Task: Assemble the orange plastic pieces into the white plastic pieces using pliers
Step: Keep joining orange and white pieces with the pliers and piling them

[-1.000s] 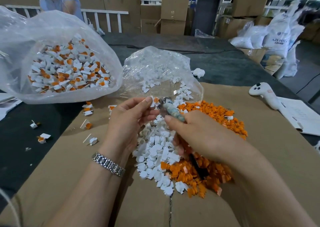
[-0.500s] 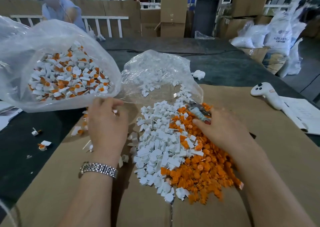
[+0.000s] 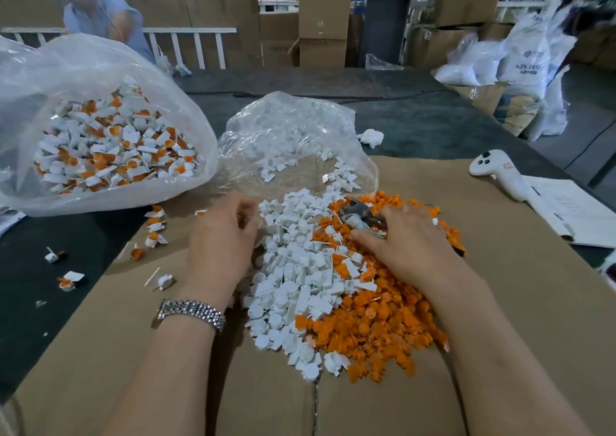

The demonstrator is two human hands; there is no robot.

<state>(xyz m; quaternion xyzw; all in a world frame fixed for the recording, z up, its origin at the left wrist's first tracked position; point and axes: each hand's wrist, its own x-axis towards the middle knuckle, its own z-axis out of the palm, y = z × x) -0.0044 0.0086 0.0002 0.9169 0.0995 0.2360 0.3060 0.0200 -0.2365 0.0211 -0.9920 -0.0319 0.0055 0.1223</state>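
A heap of white plastic pieces [image 3: 300, 269] lies on the cardboard sheet [image 3: 520, 309], with a heap of orange pieces [image 3: 376, 325] beside it on the right. My right hand [image 3: 413, 245] rests on the orange heap and grips the pliers [image 3: 357, 215], whose metal head pokes out to the left of the hand. My left hand [image 3: 221, 245] sits at the left edge of the white heap, fingers bent down into the pieces. Its fingertips are hidden, so whether they hold a piece is unclear.
A big clear bag of assembled white-and-orange pieces [image 3: 110, 149] stands at the left. A smaller clear bag [image 3: 293, 135] with white pieces lies behind the heaps. Loose assembled pieces [image 3: 155, 229] are scattered left. A white controller [image 3: 496, 172] and papers [image 3: 573, 212] lie right. A person [image 3: 100, 12] stands far back.
My left hand has moved right from the scattered assembled pieces to the white heap. My right hand, still holding the pliers, stays on the orange heap after dropping from mid-air.
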